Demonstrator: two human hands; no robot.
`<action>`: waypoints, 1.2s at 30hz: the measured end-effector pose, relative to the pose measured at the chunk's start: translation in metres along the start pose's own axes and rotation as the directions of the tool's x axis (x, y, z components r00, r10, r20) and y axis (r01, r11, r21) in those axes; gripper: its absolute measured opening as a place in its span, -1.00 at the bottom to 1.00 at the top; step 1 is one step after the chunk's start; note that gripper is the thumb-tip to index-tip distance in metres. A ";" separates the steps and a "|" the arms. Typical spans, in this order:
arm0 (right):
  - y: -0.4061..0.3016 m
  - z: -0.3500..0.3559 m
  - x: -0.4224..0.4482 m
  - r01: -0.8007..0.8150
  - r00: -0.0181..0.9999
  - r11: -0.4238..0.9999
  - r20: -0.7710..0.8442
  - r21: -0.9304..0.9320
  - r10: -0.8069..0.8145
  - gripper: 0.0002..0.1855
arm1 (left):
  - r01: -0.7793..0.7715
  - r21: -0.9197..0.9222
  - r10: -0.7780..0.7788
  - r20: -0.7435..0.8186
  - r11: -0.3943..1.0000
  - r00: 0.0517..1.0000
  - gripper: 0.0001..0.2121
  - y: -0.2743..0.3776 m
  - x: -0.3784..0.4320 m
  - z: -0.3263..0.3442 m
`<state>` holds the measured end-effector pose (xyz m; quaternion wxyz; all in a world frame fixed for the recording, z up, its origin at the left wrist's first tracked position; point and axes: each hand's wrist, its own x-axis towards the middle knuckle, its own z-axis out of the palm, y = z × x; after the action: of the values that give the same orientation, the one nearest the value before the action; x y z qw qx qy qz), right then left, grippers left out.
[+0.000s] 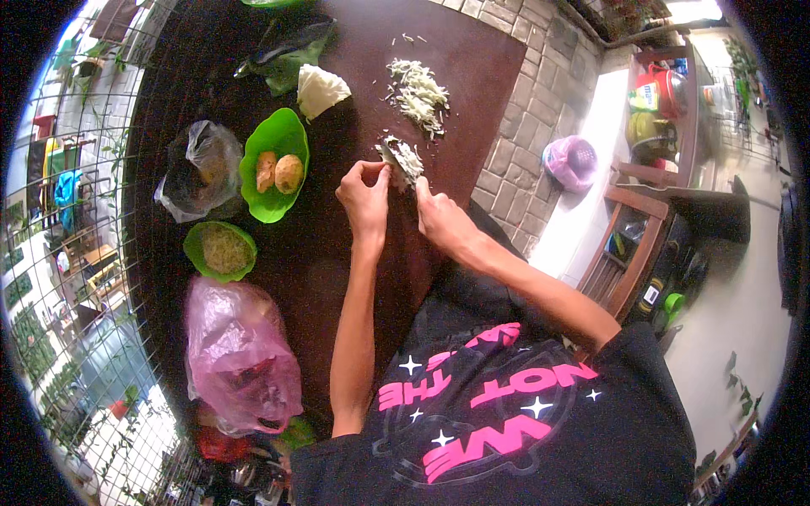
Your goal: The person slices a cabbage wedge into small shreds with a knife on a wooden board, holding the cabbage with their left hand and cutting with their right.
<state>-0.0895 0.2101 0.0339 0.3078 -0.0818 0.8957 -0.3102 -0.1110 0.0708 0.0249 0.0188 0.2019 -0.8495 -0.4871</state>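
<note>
My right hand [441,214] is closed on the handle end of a knife [393,166], whose blade is partly hidden under shredded white vegetable, probably cabbage. Fingertips of my left hand [370,193] are pinched at the blade's far end; whether they hold the blade or a shred is unclear. Shreds [405,157] lie on and along the blade. Just beyond, a larger pile of pale shreds [419,95] rests on the dark brown table [354,265]. A cut wedge of white cabbage [321,92] sits to the upper left of my hands.
Left of my hands, a green leaf-shaped bowl [278,205] holds two peeled tan pieces. Near it are a clear plastic bag [212,158], a smaller green bowl [192,252] of pale grated bits, and a pink plastic bag [240,354]. A dark green bag [294,54] lies beyond.
</note>
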 end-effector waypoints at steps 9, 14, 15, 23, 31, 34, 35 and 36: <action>-0.003 0.012 0.001 -0.018 0.999 0.997 -0.040 -0.079 0.015 -0.66 | -0.040 0.091 0.040 0.001 0.995 0.999 -0.91 -0.004 0.000 0.001; -0.001 0.011 0.003 0.007 0.999 0.999 -0.038 -0.042 -0.009 -0.67 | -0.047 0.088 0.047 0.004 0.995 0.999 -0.91 -0.005 0.000 0.001; -0.001 0.011 0.004 0.002 0.999 0.998 -0.037 -0.057 -0.004 -0.65 | -0.047 0.096 0.046 0.011 0.994 0.999 -0.91 -0.004 0.000 0.001; -0.002 0.011 0.007 0.036 0.995 0.996 -0.094 -0.077 -0.044 -0.52 | 0.043 0.168 -0.048 0.025 0.985 0.999 -0.85 -0.001 0.001 -0.001; 0.000 0.010 0.007 -0.013 0.999 0.999 -0.047 -0.043 0.011 -0.58 | 0.037 0.122 -0.042 0.037 0.992 0.998 -0.85 0.001 0.000 -0.001; -0.012 0.002 -0.001 -0.022 0.999 0.999 -0.049 0.034 0.024 -0.50 | -0.006 0.068 0.005 0.015 0.998 1.000 -0.90 0.000 -0.001 0.000; -0.009 0.004 0.001 -0.023 0.998 0.999 -0.051 0.033 0.025 -0.50 | -0.008 0.066 0.007 0.015 0.998 1.000 -0.90 0.000 -0.001 0.001; -0.005 0.008 0.006 -0.018 0.999 0.999 -0.045 0.035 0.020 -0.49 | -0.028 0.086 0.027 0.008 0.996 1.000 -0.90 0.000 -0.001 0.001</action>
<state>-0.0895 0.2005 0.0292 0.2920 -0.0608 0.8976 -0.3245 -0.1103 0.0716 0.0243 0.0138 0.1890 -0.8724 -0.4506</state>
